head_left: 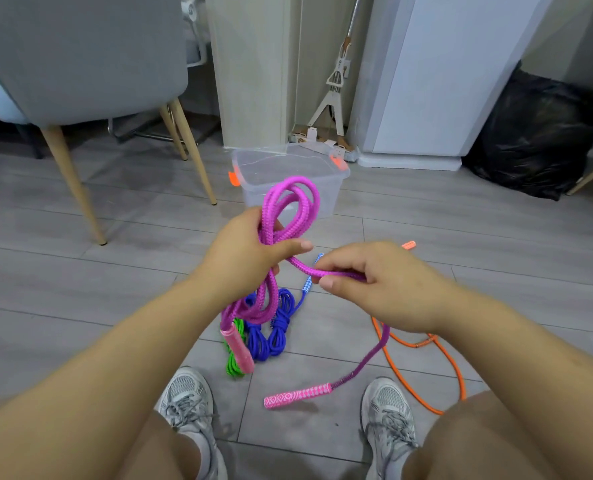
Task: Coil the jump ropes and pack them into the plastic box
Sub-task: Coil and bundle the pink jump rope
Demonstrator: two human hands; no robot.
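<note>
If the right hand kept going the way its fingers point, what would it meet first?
Probably the left hand, near the thumb gripping the coiled purple rope. The right hand pinches that same rope and points toward it; depth is unclear.

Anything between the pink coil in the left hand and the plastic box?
Nothing visible: only bare floor between pink coil and plastic box. Its loose tail runs through the right hand to a handle on the floor.

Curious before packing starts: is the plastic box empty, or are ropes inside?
Looks empty: the plastic box shows no rope through clear walls; the pink rope hides part.
</note>
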